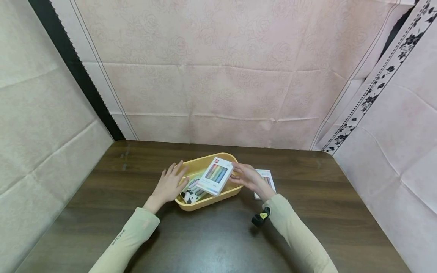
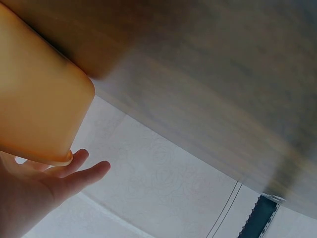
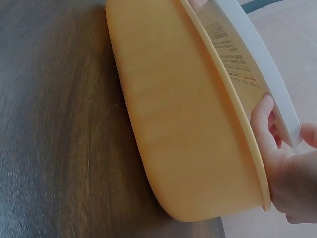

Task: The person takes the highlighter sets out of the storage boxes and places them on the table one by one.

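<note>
Sleeves (image 1: pixel 304 235) up front, right fingers (image 3: pixel 262 121) pinching a windowed pen box (image 1: pixel 216 173), yellow basket (image 1: pixel 213 200) beneath them, left fingers (image 2: pixel 94 173) spread by its rim. Looks mid-transfer, next move probably needs a steady grip.

Left sleeve (image 1: pixel 133 235): pale, faintly green, long, loose at the end
Lettering (image 1: pixel 118 237): dark, script-like, running along that sleeve, too small to read
Right sleeve (image 1: pixel 300 235): same pale cloth, lightly creased
Wrist device (image 1: pixel 258 220): black, compact, with a yellow patch (image 1: pixel 263 215)
Left hand (image 1: pixel 169 184): bare
Right hand (image 1: pixel 250 178): bare
</note>
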A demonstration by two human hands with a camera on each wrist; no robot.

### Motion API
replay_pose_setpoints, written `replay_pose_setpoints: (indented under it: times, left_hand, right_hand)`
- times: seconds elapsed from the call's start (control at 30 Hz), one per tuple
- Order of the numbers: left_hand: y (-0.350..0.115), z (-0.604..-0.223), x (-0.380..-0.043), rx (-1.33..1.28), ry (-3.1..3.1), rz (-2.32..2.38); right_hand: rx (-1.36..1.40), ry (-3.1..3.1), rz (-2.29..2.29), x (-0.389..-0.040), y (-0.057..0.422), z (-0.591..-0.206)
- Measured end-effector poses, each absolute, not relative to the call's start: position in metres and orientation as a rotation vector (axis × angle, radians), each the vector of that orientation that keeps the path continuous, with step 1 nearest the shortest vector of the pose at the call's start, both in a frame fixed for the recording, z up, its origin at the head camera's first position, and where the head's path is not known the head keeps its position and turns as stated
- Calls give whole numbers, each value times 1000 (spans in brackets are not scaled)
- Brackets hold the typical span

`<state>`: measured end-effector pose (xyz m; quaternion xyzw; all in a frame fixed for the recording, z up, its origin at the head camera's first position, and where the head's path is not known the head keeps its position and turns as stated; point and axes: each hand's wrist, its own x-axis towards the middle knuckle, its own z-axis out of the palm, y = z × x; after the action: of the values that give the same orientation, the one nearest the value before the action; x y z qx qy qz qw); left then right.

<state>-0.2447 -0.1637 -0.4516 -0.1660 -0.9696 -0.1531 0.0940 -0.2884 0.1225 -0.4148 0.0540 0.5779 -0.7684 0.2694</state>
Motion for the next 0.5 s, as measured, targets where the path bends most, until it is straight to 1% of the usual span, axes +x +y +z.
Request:
replay_pose_setpoints:
  times: [0.5]
  left_hand:
    - [-163,-453,-245,-498,-2855,-429]
  right_hand:
    - [130,1546,-2089,-289,132,-415]
